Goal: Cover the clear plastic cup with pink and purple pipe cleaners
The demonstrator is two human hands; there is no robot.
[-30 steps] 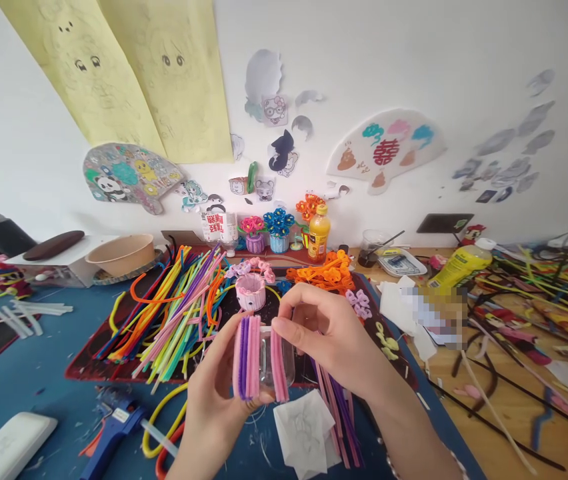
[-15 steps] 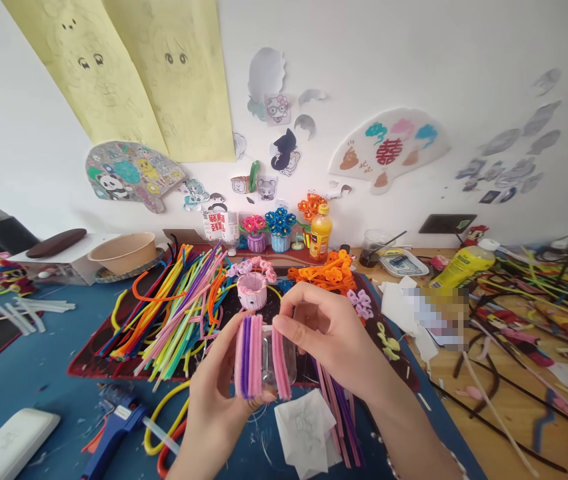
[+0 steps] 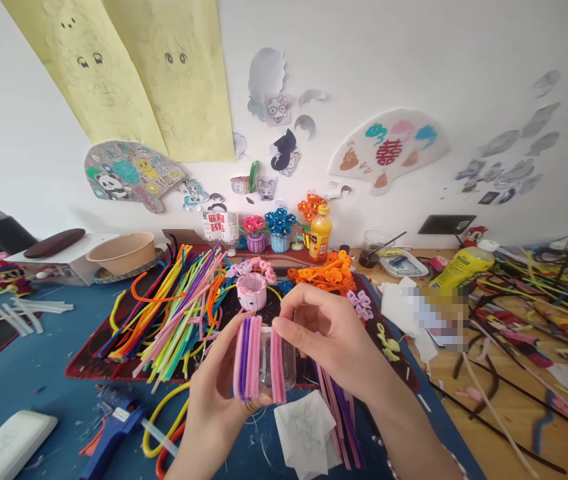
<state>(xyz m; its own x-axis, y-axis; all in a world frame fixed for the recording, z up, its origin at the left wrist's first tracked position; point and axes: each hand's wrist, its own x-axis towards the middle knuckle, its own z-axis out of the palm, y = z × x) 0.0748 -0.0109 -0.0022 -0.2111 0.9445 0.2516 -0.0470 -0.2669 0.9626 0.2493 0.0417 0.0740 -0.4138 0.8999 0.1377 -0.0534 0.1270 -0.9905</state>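
My left hand [image 3: 224, 387] is wrapped round a small clear plastic cup [image 3: 267, 363] whose left side is covered by upright pink and purple pipe cleaners [image 3: 248, 357]. Between the finger and thumb of my right hand [image 3: 319, 333] is the top of a short pair of pink pipe cleaners [image 3: 277, 367], held against the cup's front. A bare strip of clear plastic shows between these and the pieces at the left. Just beyond my hands stands a small pink and white pot [image 3: 252, 291]. Under my right hand lie longer pink and purple pipe cleaners [image 3: 341, 420].
A heap of coloured pipe cleaners [image 3: 179, 313] lies left on the dark red-edged mat. Nearer me are a blue glue gun [image 3: 114, 433] and a white paper [image 3: 307, 430]. Finished flower pots [image 3: 281, 230] and an orange drink bottle [image 3: 320, 233] stand at the back.
The pink pair in my right hand has shifted left at its lower end, narrowing the bare gap and standing straighter. Both hands keep nearly the same place.
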